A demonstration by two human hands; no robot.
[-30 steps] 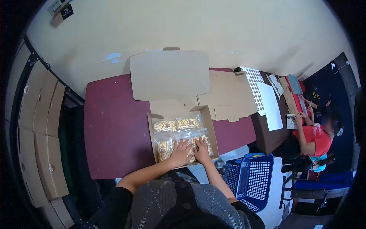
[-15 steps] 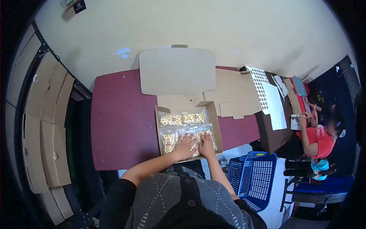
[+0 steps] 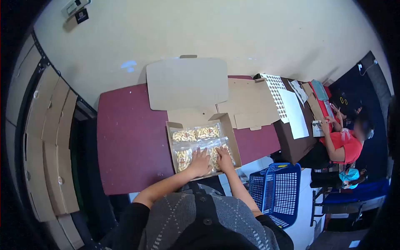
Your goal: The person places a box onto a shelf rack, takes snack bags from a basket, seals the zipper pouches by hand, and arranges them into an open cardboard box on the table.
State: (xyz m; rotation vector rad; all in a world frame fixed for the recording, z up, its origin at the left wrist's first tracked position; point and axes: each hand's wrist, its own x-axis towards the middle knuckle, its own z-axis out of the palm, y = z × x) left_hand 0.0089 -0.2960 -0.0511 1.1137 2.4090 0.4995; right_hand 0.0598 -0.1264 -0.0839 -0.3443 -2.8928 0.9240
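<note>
An open cardboard box stands at the front edge of the maroon table, its lid raised at the back. Inside lie several clear bags of pale, nut-like pieces; two are in the back row, one of them a back bag, and a front left bag shows beside the hands. My left hand lies with spread fingers on the front row. Just right of it, my right hand rests its fingers on the front bags, apart from each other. Both palms hide parts of these bags.
A flat cardboard piece lies right of the box. Beyond are a sticker sheet and white paper on a dark table. A blue basket stands below. Two people sit or stand at right; cardboard boxes line the left shelf.
The camera view has shifted slightly. Both hands stay on the front bags, with only small finger movements. The co-worker's hands at the right have moved a little around a small box.
</note>
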